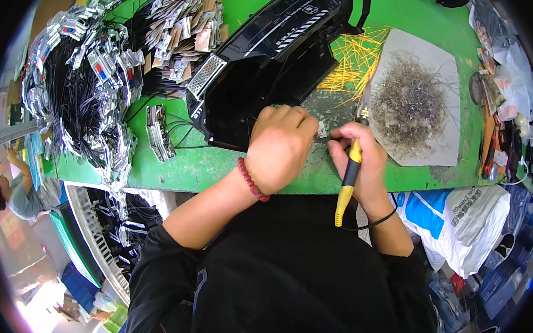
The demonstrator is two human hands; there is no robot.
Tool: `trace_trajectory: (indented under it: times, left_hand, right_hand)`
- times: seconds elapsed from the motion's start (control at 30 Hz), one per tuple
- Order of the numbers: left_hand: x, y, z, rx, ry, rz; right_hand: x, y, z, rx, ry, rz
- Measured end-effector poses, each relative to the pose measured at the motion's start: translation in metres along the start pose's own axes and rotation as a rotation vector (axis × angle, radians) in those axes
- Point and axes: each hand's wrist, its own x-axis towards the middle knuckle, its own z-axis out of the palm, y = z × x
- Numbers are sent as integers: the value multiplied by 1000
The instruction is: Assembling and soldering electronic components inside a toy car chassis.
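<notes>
My right hand (pixel 367 161) is closed round a yellow-and-black soldering iron (pixel 350 177), its tip end pointing away from me and its handle end and cord hanging toward my lap. Thumb and forefinger of that hand come together by a dark thin wire. My left hand (pixel 282 144), with a red bead bracelet, lies curled against the near side of a glossy black plastic car body shell (pixel 244 89). A small pale piece (pixel 321 129) shows beside its fingertips; what the fingers grip is hidden.
Silver-faced parts with black wires (pixel 101 66) are heaped at left, beside a stack of small boards (pixel 187 26). Yellow sticks (pixel 351 65) lie behind a grey sheet (pixel 393 54) bearing dark residue. A silver part (pixel 158 133) sits left of the shell. Another person (pixel 24 194) is far left.
</notes>
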Motion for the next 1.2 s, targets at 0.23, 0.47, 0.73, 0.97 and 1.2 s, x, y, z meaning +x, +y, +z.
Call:
trace_trajectory:
  times: [0.23, 0.47, 0.73, 0.97, 1.2]
  left_hand:
    - [0, 1, 6, -170, 21, -108]
    - [2, 4, 5, -158, 118, -89]
    - [3, 6, 9, 175, 44, 59]
    - [5, 16, -15, 121, 146, -14]
    - [24, 2, 5, -194, 243, -30]
  right_hand:
    - [5, -2, 14, 67, 7, 107]
    - [6, -2, 21, 134, 42, 96]
    - [21, 2, 15, -62, 65, -106]
    - [7, -10, -10, -389, -90, -325]
    - [3, -3, -5, -401, -56, -355]
